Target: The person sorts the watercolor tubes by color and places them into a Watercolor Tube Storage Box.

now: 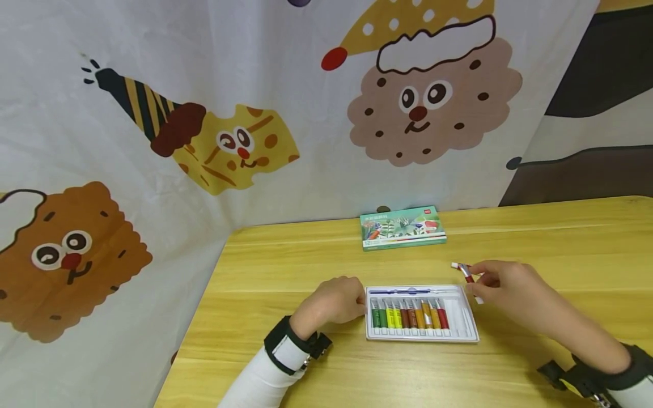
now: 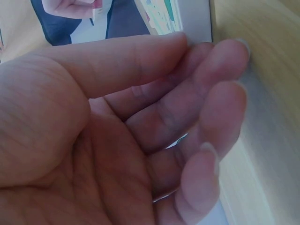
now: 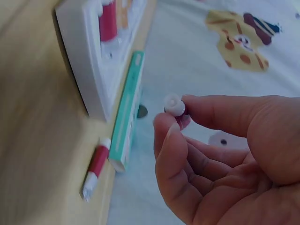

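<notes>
A white plastic paint tray (image 1: 422,339) lies on the table, with a row of green, yellow, brown, orange and red paint tubes (image 1: 412,314) and a thin paintbrush (image 1: 398,292) in it. At its left edge, my left hand (image 1: 336,300) holds the rim; thumb and index fingertips meet at the white side (image 2: 194,21) in the left wrist view. My right hand (image 1: 502,283), by the tray's upper right corner, pinches a dark red paint tube (image 1: 466,274) between thumb and fingers. Its white cap (image 3: 175,106) faces the right wrist camera. Another red tube (image 3: 97,161) lies on the table beyond.
A green paint box (image 1: 403,228) with a plant picture lies behind the tray, near the table's back edge. Behind the wooden table (image 1: 285,255) hangs a white cloth (image 1: 316,170) printed with cartoon biscuits and cheese. The tray's right part shows vacant slots.
</notes>
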`<act>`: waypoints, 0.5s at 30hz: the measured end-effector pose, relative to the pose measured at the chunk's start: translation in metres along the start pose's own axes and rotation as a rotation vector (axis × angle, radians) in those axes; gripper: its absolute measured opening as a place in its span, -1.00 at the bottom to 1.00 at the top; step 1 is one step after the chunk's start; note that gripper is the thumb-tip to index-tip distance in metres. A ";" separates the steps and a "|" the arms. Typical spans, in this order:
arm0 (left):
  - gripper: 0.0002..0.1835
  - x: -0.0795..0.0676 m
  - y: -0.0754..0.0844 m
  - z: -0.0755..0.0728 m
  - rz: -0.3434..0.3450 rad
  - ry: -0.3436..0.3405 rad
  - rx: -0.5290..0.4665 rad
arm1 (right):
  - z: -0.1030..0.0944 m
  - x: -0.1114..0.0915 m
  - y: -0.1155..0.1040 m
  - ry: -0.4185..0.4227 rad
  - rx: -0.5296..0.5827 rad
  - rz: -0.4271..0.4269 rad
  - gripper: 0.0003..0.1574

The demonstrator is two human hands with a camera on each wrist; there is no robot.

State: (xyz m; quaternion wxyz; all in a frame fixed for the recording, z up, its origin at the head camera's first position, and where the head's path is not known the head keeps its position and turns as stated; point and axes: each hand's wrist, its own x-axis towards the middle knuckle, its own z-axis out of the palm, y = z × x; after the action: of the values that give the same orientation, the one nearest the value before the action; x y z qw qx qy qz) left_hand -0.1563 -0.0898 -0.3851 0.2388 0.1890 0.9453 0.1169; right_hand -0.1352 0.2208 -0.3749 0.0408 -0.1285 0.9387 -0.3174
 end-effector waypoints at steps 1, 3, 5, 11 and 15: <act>-0.66 0.000 0.000 0.000 0.000 0.001 -0.002 | 0.003 0.000 -0.002 -0.009 -0.003 -0.002 -0.60; -0.66 0.000 0.000 0.000 0.000 0.002 -0.004 | 0.010 -0.001 -0.005 -0.031 -0.007 -0.007 -0.62; -0.66 0.000 0.000 0.000 -0.001 0.002 -0.005 | 0.015 -0.002 -0.007 -0.059 -0.010 -0.007 -0.64; -0.66 0.000 0.000 0.000 0.001 -0.002 -0.003 | 0.027 -0.004 -0.011 -0.162 0.014 0.075 -0.58; -0.65 0.000 0.000 -0.001 0.001 0.000 -0.006 | 0.032 -0.005 -0.013 -0.195 0.036 0.113 -0.60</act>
State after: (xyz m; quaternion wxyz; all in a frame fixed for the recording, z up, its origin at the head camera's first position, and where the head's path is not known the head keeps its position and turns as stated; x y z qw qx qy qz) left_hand -0.1568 -0.0895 -0.3847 0.2390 0.1890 0.9449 0.1198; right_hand -0.1227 0.1939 -0.3925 0.1522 -0.1047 0.9301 -0.3175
